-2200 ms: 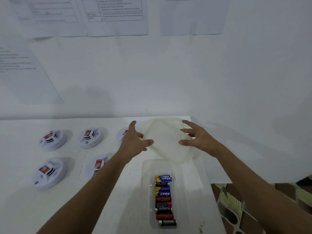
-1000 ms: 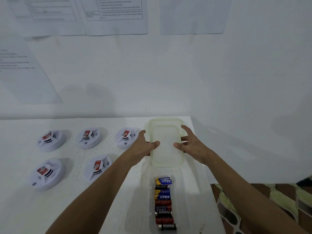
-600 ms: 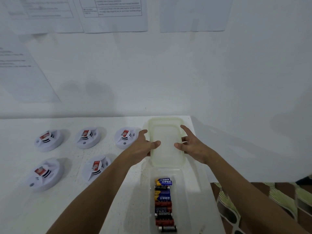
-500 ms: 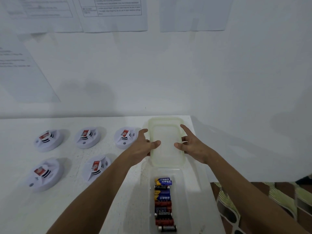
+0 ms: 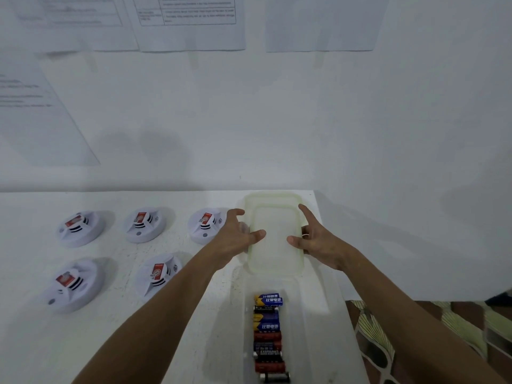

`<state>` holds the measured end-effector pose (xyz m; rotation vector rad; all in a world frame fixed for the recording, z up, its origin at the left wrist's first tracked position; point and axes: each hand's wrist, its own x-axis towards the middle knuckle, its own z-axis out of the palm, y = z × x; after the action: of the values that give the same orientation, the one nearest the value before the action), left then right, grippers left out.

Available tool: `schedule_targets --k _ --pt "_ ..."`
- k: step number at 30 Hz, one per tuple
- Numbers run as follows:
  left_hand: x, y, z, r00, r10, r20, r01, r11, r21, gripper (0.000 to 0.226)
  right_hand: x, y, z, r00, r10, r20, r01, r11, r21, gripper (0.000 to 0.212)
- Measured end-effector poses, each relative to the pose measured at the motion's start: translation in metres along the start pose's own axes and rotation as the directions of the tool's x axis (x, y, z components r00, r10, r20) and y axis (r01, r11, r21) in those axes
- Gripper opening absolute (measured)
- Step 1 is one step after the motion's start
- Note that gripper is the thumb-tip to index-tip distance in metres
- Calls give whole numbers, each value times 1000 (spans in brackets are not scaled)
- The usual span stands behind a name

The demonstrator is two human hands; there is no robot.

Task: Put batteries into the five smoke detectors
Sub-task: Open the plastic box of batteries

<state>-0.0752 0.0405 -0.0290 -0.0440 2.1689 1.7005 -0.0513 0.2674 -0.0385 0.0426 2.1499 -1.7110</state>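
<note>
1. Translucent lid (image 5: 274,236) lies flat on the surface (image 5: 116,342), held between left hand (image 5: 235,239) and right hand (image 5: 318,245), fingers spread along its long edges.
2. Batteries (image 5: 268,333) lie in a row inside the open container (image 5: 313,328), just nearer than both hands.
3. Five smoke detectors (image 5: 155,275) sit left, nearer the left hand.

We see that the translucent lid (image 5: 274,231), earlier held tilted in the air by both hands, now lies flat on the desk (image 5: 116,336) at centre frame, beyond the battery container (image 5: 313,322); the left hand (image 5: 235,239) and right hand (image 5: 318,242) have loosened their grip.
</note>
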Motion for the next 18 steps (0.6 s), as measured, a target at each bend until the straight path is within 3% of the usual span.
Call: schedule_targets --k 9,13,18 --pt "-1 5 0 1000 -6 -7 6 999 45 85 -5 -6 0 997 -43 -59 38 997 -69 114" --pt "-9 8 1 999 -25 -37 28 994 101 99 -10 -8 -2 981 -65 -181 35 986 -166 107" --pt "-34 0 8 997 -73 -8 73 978 196 110 -17 -2 3 957 -47 -286 23 996 -89 108"
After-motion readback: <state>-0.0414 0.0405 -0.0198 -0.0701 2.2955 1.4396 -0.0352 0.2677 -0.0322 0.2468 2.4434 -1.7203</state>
